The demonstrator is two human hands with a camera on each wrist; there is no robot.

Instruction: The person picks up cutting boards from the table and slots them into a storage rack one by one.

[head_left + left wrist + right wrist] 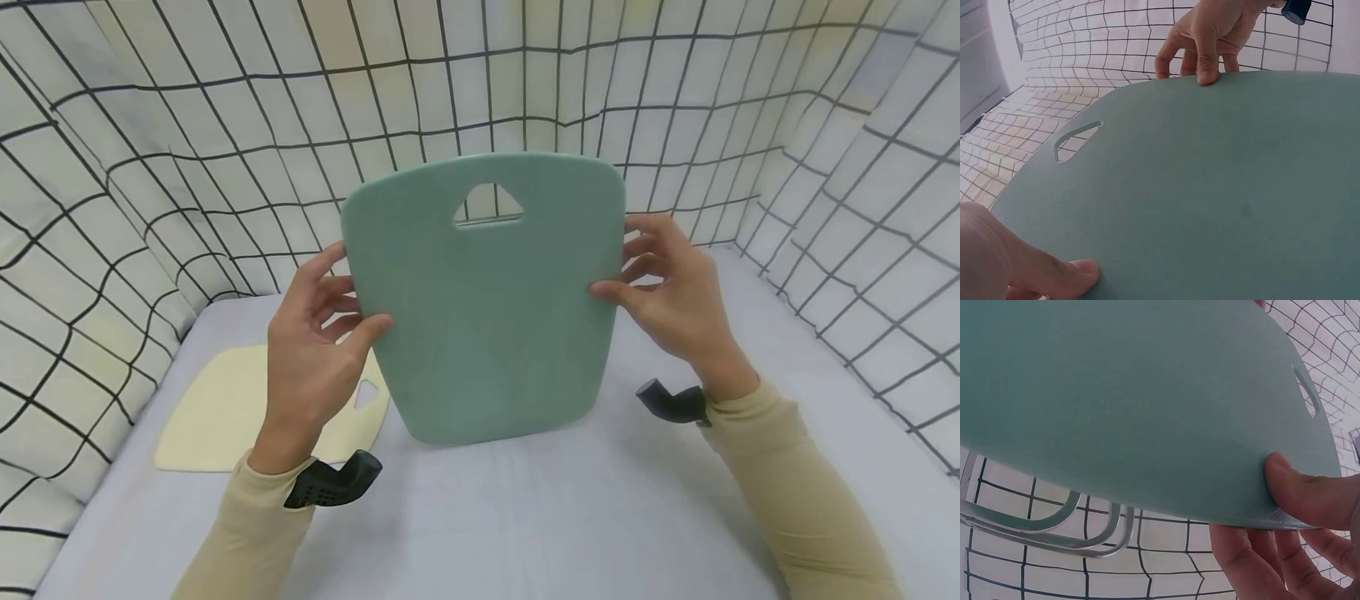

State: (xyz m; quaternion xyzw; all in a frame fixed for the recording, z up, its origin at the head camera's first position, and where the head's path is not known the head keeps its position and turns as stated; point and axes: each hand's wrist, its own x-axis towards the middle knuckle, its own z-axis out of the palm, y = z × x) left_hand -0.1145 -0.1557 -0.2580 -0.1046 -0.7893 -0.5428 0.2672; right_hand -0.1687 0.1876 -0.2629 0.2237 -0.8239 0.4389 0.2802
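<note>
Both hands hold up a green cutting board (487, 325) by its two side edges, with its handle cut-out at the top. My left hand (315, 350) grips the left edge, the thumb on the near face and the fingers behind. On the opposite edge my right hand (675, 292) pinches the board the same way, as the right wrist view shows with the thumb (1310, 494) flat on the face. A cream cutting board (217, 408) with a small cut-out lies on the white table, partly hidden behind the left hand and forearm.
White cloth walls with a black grid (450, 92) rise around the back and sides of the white table (510, 517). Curved metal tubing (1085, 544) shows below the green board in the right wrist view. Each wrist wears a black device (337, 482).
</note>
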